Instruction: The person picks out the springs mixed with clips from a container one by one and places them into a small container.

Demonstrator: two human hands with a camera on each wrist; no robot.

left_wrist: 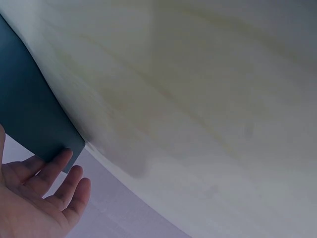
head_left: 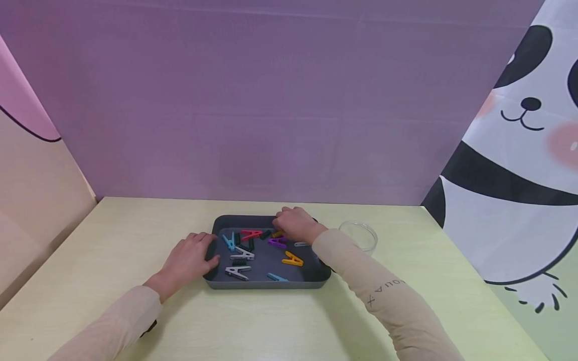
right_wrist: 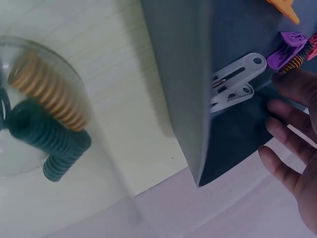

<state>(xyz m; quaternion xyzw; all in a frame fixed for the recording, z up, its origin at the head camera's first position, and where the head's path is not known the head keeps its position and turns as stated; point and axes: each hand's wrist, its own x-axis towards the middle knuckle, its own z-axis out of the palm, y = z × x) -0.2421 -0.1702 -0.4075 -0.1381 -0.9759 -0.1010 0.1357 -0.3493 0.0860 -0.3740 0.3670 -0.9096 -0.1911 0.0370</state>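
A dark grey tray (head_left: 266, 285) holds several clothespins and small coil springs. On its left wall rests my left hand (head_left: 187, 258), the thumb reaching over the rim; in the left wrist view its loosely bent fingers (left_wrist: 52, 171) touch the tray's corner. My right hand (head_left: 295, 224) reaches over the far right part of the tray. One fingertip is close to an orange-brown spring (right_wrist: 294, 62) beside a purple clothespin (right_wrist: 288, 48); whether it touches the spring is unclear. Close by lies a grey-white clothespin (right_wrist: 242, 69). The right thumb is hidden.
A clear round dish (head_left: 376, 236) stands just right of the tray, with an orange spring (right_wrist: 49, 91) and green springs (right_wrist: 47, 129) in it. Inside the tray lie a yellow clothespin (head_left: 293, 259) and a red clothespin (head_left: 251, 234). A purple backdrop (head_left: 271, 125) hangs behind the table.
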